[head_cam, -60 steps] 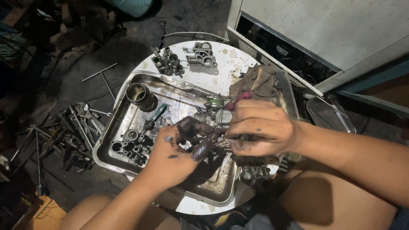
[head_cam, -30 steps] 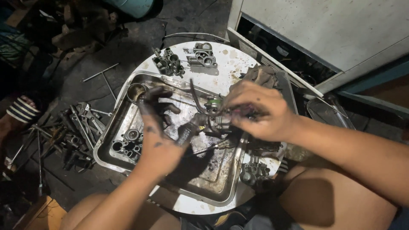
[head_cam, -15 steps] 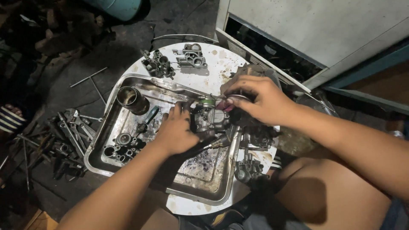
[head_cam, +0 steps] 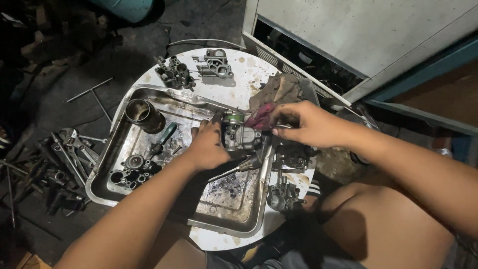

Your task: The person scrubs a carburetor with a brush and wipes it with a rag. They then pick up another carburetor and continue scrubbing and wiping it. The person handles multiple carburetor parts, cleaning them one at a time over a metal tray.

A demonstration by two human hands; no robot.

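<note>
While over tray [head_cam: 149, 197] — both hands [head_cam: 209, 147] on carburetor [head_cam: 239, 137].

Tray [head_cam: 164, 94] centre open; cup [head_cam: 144, 115], small parts [head_cam: 132, 172] crowd left.

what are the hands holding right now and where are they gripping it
Left hand grips the metal carburetor body by its left side; right hand pinches a pink rag against its top.

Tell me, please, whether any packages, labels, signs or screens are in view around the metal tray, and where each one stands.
None can be made out: only bare metal parts in and around the metal tray, a rag and a plain white panel behind.
</note>
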